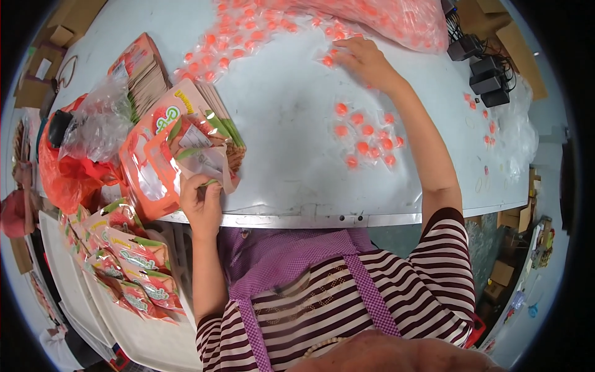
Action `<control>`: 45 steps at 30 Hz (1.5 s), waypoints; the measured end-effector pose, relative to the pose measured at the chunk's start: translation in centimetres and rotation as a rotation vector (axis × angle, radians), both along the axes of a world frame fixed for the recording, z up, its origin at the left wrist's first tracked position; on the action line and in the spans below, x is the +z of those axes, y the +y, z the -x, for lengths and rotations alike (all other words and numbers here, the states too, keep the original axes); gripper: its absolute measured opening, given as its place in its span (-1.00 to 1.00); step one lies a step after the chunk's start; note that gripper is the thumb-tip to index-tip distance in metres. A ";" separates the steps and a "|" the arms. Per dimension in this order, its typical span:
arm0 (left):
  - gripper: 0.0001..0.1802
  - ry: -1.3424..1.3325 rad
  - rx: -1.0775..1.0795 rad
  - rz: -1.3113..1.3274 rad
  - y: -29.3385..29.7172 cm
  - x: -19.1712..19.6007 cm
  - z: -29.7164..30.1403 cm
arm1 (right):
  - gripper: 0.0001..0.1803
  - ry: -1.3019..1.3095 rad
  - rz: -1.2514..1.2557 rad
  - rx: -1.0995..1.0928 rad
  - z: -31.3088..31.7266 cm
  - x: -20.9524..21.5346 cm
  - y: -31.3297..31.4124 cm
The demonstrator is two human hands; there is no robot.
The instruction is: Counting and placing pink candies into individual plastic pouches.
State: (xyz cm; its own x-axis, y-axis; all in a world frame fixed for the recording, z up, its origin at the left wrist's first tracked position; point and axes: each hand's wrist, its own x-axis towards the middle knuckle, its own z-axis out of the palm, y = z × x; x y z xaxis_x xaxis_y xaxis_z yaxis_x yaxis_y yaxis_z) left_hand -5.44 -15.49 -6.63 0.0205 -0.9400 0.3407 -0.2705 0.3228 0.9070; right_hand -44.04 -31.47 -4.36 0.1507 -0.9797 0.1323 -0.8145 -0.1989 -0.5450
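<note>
My left hand (202,206) pinches the edge of a red and clear-windowed pouch (197,137), whose mouth gapes toward me. This pouch lies against a stack of flat pouches (186,102) at the left of the table. Across the table, my right hand (367,63) is stretched out over small red-orange pieces in clear wrappers (327,60), fingers extended and touching some of them. Whether any piece is between its fingertips is hidden. Nearer to me, a small group of the same wrapped pieces (367,130) lies apart on the tabletop.
A large clear bag (396,22) full of wrapped pieces lies at the far side. Black adapters with cables (489,77) sit at the right. Filled pouches (133,263) rest on a white tray (164,347) at lower left, beneath a red plastic bag (59,167). The table's metal edge (297,221) is before me.
</note>
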 end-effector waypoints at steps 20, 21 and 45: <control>-0.93 -0.036 0.021 0.019 -0.1 0.1 0.1 | -0.58 0.089 0.024 -0.062 3.3 0.9 -1.2; -0.93 -0.016 0.013 -0.008 -0.1 0.2 0.2 | -0.50 0.243 0.192 -0.027 3.4 -0.1 -1.8; -0.88 0.004 0.006 -0.028 0.2 0.0 -0.1 | -0.61 -0.173 0.077 0.015 -1.6 4.9 2.3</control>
State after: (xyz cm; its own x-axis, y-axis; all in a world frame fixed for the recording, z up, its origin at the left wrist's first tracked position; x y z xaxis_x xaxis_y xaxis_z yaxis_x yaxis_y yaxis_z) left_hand -5.38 -15.33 -6.67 0.0274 -0.9491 0.3139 -0.2689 0.2955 0.9167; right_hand -42.39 -29.21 0.51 0.1334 -0.9636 0.2319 -0.7065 -0.2566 -0.6596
